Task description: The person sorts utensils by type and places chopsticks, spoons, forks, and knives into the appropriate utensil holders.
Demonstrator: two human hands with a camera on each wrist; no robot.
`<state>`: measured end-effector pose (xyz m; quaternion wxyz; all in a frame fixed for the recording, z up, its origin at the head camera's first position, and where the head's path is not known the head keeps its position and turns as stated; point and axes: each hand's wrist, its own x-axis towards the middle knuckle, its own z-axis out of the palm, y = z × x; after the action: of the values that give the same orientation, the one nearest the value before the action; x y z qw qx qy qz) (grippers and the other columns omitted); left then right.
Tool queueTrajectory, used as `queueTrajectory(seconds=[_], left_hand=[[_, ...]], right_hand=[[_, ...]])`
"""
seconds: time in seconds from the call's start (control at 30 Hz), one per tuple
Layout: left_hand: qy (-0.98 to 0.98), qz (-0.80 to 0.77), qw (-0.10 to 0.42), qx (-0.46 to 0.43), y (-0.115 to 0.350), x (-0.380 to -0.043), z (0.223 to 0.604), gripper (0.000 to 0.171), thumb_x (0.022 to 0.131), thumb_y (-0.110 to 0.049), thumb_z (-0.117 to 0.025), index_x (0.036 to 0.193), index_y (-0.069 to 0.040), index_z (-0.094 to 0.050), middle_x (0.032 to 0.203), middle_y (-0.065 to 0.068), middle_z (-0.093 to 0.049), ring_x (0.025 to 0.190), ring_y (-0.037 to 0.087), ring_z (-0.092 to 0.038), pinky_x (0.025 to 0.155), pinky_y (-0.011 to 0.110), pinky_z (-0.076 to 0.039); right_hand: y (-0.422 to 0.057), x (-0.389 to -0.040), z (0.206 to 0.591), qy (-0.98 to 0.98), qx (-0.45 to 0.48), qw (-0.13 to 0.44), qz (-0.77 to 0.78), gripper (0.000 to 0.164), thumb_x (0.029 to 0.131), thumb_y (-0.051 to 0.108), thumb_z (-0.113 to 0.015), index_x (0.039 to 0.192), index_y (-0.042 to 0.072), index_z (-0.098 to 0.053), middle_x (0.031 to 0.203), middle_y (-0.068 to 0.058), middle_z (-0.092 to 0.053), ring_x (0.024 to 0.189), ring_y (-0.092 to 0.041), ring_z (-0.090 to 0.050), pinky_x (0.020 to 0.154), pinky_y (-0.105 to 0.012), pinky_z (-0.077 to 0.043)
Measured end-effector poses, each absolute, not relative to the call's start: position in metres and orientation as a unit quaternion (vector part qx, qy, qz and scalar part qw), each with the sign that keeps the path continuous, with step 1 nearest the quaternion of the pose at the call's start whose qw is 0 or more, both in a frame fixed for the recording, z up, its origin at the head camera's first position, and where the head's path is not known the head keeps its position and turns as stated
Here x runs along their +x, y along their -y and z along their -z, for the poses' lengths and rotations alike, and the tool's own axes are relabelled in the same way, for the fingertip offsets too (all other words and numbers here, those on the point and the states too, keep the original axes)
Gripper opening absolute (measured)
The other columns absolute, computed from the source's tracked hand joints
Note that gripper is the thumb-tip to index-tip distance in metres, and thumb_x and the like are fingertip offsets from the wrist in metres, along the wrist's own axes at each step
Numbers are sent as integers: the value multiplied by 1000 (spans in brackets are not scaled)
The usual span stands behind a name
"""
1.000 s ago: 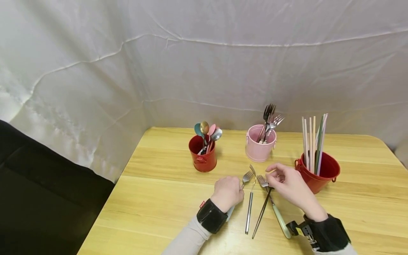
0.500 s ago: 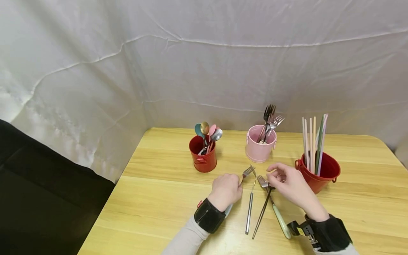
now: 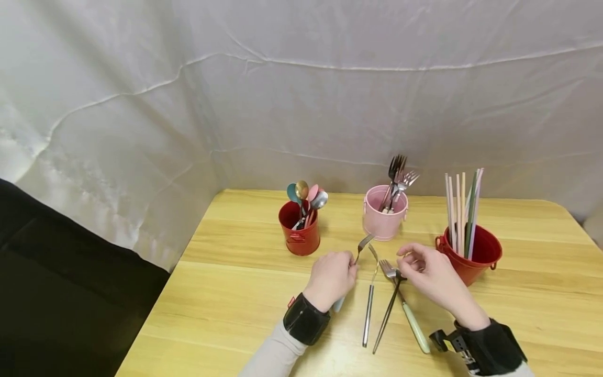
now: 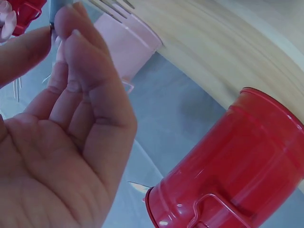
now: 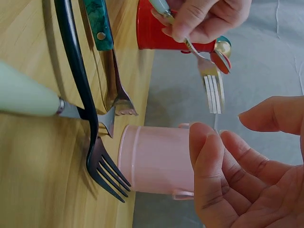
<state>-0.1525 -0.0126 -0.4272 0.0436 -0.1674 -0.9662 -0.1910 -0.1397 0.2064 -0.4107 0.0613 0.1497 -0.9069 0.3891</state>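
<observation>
My left hand [image 3: 330, 280] pinches a fork [image 3: 364, 243] with a light blue handle, its tines pointing toward the pink bucket. In the right wrist view that fork [image 5: 212, 90] hangs raised above the table. My right hand [image 3: 431, 273] holds nothing; its fingers are loosely bent, with thumb and fingertips apart, close over a black fork [image 3: 387, 319]. The black fork lies across a fork with a pale green handle [image 3: 415, 327]. Between the hands lies another fork [image 3: 368, 314], whose handle shows teal in the right wrist view.
A red bucket [image 3: 301, 242] with several spoons stands at the back left. Behind the hands is a pink bucket [image 3: 382, 225] with several forks. Right of my right hand, another red bucket [image 3: 471, 269] holds several chopsticks. A grey cloth [image 3: 301, 115] hangs behind the table.
My left hand has lifted the blue-handled fork and moved it slightly away from me, its tines now nearer the pink bucket. The right hand has barely shifted.
</observation>
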Motion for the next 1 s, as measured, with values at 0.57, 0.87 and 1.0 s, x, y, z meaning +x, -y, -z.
queueTrajectory(seconds=[0.57, 0.87, 1.0], left_hand=[[949, 203, 135, -201, 3, -179, 396, 15, 92, -33, -59, 85, -20, -60, 63, -9, -50, 57, 11, -49, 47, 23, -36], [929, 198, 202, -240, -13, -205, 370, 17, 95, -34, -54, 94, -19, -61, 75, -7, -59, 62, 11, -55, 50, 26, -41], [915, 214, 237, -247, -22, -216, 359, 18, 95, -35, -54, 94, -19, -62, 80, -8, -64, 64, 10, -57, 51, 26, -43]], right_hand=[[-215, -141, 401, 903, 152, 117, -384, 10, 88, 8, -60, 97, 7, -63, 78, 0, -66, 68, -11, -60, 61, -26, -50], [-220, -144, 393, 900, 151, 134, -388, 11, 89, 10, -59, 99, 6, -63, 80, -3, -66, 68, -11, -59, 61, -23, -49], [-219, -147, 386, 897, 151, 138, -391, 12, 90, 10, -58, 100, 5, -62, 83, -6, -67, 70, -12, -60, 63, -22, -50]])
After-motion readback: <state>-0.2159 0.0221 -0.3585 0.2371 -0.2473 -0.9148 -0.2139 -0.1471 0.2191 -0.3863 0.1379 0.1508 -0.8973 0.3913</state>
